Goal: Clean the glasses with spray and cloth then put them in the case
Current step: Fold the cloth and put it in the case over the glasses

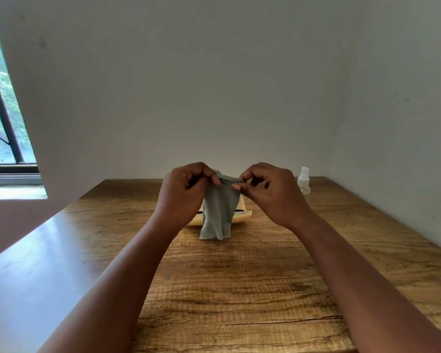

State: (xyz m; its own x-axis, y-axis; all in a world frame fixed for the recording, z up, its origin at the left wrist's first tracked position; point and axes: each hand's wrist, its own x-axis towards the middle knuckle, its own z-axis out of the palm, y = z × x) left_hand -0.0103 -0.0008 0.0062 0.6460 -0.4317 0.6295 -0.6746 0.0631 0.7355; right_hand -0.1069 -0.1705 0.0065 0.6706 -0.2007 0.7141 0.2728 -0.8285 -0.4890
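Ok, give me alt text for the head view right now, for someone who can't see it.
Both hands, left and right, pinch the top edge of a grey-green scallop-edged cleaning cloth, which hangs over a wooden table. Behind the cloth lies a pale yellow glasses case, apparently open; a small clear plastic spray bottle stands at the back right.
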